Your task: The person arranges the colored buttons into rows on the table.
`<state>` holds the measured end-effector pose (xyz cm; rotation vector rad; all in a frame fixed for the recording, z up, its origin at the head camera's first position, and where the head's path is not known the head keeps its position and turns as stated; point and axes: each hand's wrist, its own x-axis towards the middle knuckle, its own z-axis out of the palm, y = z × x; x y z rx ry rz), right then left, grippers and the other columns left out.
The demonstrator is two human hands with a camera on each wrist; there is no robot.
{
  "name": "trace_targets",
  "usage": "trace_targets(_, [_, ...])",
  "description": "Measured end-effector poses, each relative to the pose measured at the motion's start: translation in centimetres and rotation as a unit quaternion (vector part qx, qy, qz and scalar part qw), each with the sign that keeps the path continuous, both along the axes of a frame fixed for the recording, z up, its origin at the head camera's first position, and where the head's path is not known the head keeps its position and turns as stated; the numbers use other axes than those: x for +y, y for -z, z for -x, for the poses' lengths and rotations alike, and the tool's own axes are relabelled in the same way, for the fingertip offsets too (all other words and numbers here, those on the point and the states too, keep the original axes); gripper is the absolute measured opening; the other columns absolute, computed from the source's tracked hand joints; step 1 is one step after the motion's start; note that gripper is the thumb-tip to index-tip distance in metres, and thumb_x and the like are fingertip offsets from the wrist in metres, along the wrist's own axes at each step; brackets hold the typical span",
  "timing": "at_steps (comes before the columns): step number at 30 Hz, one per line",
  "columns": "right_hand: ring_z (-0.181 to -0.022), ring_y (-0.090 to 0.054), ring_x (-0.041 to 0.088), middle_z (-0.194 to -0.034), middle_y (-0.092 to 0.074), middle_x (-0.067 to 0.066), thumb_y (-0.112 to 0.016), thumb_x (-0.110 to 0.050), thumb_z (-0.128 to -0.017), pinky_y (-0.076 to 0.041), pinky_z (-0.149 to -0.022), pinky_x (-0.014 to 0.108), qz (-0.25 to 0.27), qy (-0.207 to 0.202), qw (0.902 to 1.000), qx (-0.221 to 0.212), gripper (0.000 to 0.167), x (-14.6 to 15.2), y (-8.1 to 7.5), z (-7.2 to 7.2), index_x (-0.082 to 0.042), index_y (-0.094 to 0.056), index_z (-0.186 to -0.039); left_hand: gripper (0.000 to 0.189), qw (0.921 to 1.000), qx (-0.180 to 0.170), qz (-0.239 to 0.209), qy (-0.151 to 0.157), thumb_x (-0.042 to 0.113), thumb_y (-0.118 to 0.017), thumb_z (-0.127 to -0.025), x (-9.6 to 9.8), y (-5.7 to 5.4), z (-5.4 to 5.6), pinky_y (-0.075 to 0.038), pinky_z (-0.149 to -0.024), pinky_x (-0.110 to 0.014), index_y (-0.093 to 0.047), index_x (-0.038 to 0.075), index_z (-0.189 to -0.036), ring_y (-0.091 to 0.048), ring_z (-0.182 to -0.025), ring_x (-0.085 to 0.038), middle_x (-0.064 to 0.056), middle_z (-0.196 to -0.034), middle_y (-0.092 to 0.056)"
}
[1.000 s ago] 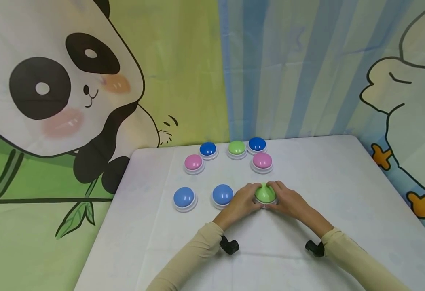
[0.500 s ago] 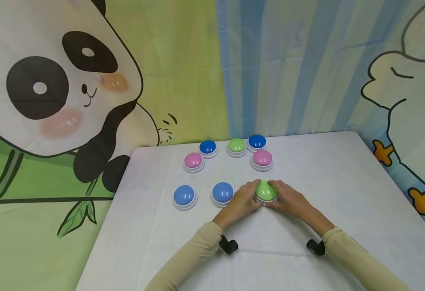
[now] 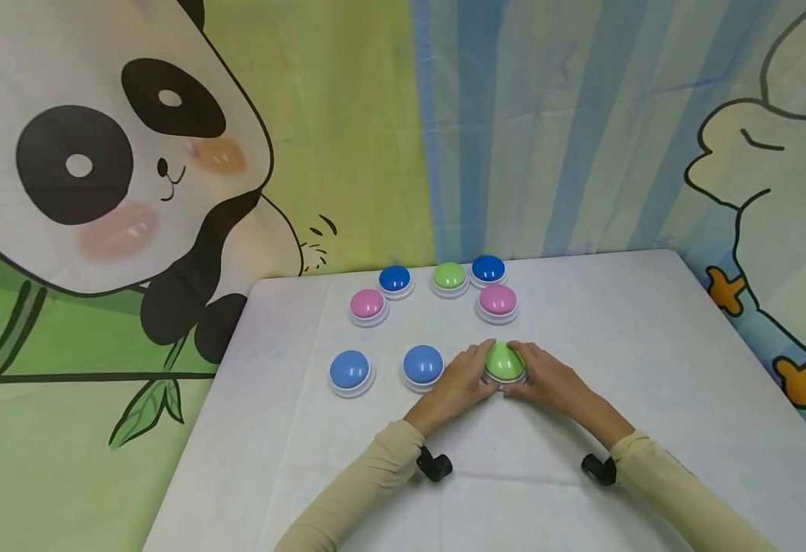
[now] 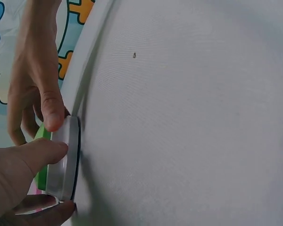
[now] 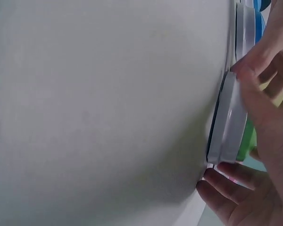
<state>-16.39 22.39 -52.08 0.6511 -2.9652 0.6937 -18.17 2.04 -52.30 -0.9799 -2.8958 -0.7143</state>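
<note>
A push button with a green dome [image 3: 504, 362] and a round white base [image 4: 61, 174] is held between both hands at the middle of the table. My left hand [image 3: 463, 382] grips its left side, thumb on the near side of the base and fingers round the far side. From the right, my right hand [image 3: 547, 380] grips it the same way, its thumb meeting the left thumb in front. In the right wrist view the grey-white base [image 5: 226, 122] stands close over the white surface, fingertips at its edge.
Left of the hands sit two light blue buttons [image 3: 349, 371] [image 3: 422, 366], the nearer one close to my left hand. Behind are two pink buttons [image 3: 366, 305] [image 3: 498, 300], two dark blue buttons [image 3: 394, 279] [image 3: 488, 269] and another green button [image 3: 449, 277]. A printed curtain [image 3: 347, 153] borders the white table [image 3: 582, 299].
The fingers of both hands have shifted slightly apart at the top of the green dome, so more of it shows. The other buttons stay in place.
</note>
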Motion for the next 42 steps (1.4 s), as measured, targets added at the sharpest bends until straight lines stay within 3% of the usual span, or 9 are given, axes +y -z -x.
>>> trace_targets(3, [-0.121, -0.056, 0.04, -0.135, -0.053, 0.026, -0.074, -0.044, -0.082, -0.052, -0.093, 0.055, 0.004, -0.002, 1.0, 0.001, 0.084, 0.1, -0.9, 0.5, 0.002, -0.038, -0.142, 0.073, 0.9999, -0.008, 0.003, -0.014, 0.029, -0.071, -0.088, -0.8, -0.9, 0.0, -0.048, -0.104, -0.03, -0.034, 0.008, -0.148, -0.058, -0.122, -0.021, -0.011, -0.135, -0.056])
trace_targets(7, [-0.126, -0.052, 0.043, -0.138, -0.051, 0.027, -0.07, -0.042, -0.086, -0.049, -0.097, 0.057, 0.002, 0.01, 0.9999, 0.014, 0.078, -0.4, -2.6, 1.8, 0.002, -0.038, -0.142, 0.062, 0.9983, -0.015, -0.01, -0.055, 0.029, -0.064, -0.093, -2.9, -3.0, 0.7, -0.047, -0.106, -0.034, -0.037, 0.012, -0.146, -0.054, -0.127, -0.023, -0.008, -0.14, -0.053])
trace_targets(12, [-0.129, -0.05, 0.041, -0.141, -0.05, 0.022, -0.068, -0.04, -0.089, -0.049, -0.096, 0.059, -0.006, -0.013, 0.9999, 0.0, 0.066, -3.4, -4.6, 4.0, -0.007, -0.045, -0.141, 0.052, 0.9927, -0.011, -0.022, -0.118, 0.027, -0.061, -0.095, -7.0, -5.1, 3.1, -0.047, -0.106, -0.038, -0.044, 0.013, -0.142, -0.052, -0.129, -0.024, -0.007, -0.141, -0.053])
trace_targets(19, [-0.136, -0.045, 0.035, -0.146, -0.047, 0.017, -0.064, -0.037, -0.092, -0.046, -0.104, 0.052, -0.047, -0.076, 0.9956, -0.03, 0.06, -10.7, -7.0, 8.4, -0.011, -0.047, -0.143, 0.046, 0.9839, -0.006, 0.012, -0.178, 0.021, -0.063, -0.093, -13.7, -6.5, 6.3, -0.047, -0.105, -0.043, -0.051, 0.01, -0.136, -0.05, -0.127, -0.028, -0.011, -0.135, -0.055])
trace_targets(23, [-0.133, -0.049, 0.035, -0.144, -0.049, 0.018, -0.065, -0.031, -0.093, -0.046, -0.106, 0.047, -0.081, -0.115, 0.9898, -0.023, 0.058, -15.6, -7.9, 11.7, -0.01, -0.046, -0.143, 0.052, 0.9771, -0.04, 0.036, -0.206, 0.022, -0.065, -0.092, -17.0, -6.7, 8.5, -0.046, -0.106, -0.047, -0.047, 0.008, -0.139, -0.046, -0.128, -0.032, -0.015, -0.138, -0.051])
trace_targets(26, [-0.128, -0.052, 0.033, -0.141, -0.05, 0.017, -0.065, -0.029, -0.093, -0.048, -0.105, 0.046, -0.109, -0.133, 0.9849, -0.02, 0.057, -18.8, -7.5, 14.0, -0.01, -0.045, -0.143, 0.059, 0.97, -0.067, 0.049, -0.228, 0.02, -0.069, -0.09, -18.7, -6.3, 10.1, -0.045, -0.105, -0.05, -0.044, 0.007, -0.141, -0.047, -0.126, -0.035, -0.018, -0.137, -0.051])
trace_targets(30, [-0.127, -0.052, 0.03, -0.139, -0.051, 0.014, -0.065, -0.025, -0.093, -0.047, -0.106, 0.045, -0.117, -0.124, 0.9827, -0.071, 0.055, -21.5, -6.1, 16.3, -0.013, -0.046, -0.143, 0.069, 0.9665, -0.102, 0.061, -0.228, 0.019, -0.073, -0.086, -19.5, -5.3, 11.6, -0.044, -0.105, -0.05, -0.039, 0.004, -0.144, -0.048, -0.123, -0.037, -0.021, -0.136, -0.05])
trace_targets(35, [-0.13, -0.05, 0.031, -0.14, -0.051, 0.016, -0.065, -0.019, -0.093, -0.043, -0.11, 0.047, -0.11, -0.11, 0.9801, -0.123, 0.056, -23.2, -5.2, 17.4, -0.015, -0.045, -0.144, 0.076, 0.9659, -0.133, 0.044, -0.218, 0.019, -0.073, -0.085, -19.2, -4.6, 12.3, -0.04, -0.111, -0.048, -0.032, 0.002, -0.147, -0.046, -0.128, -0.038, -0.022, -0.14, -0.047])
trace_targets(42, [-0.125, -0.054, 0.032, -0.135, -0.054, 0.018, -0.064, -0.016, -0.094, -0.044, -0.109, 0.046, -0.109, -0.107, 0.9817, -0.113, 0.056, -24.9, -5.1, 17.5, -0.014, -0.041, -0.145, 0.073, 0.9649, -0.126, 0.059, -0.222, 0.021, -0.075, -0.085, -19.1, -4.7, 12.4, -0.041, -0.111, -0.046, -0.036, 0.004, -0.145, -0.048, -0.128, -0.035, -0.02, -0.137, -0.049])
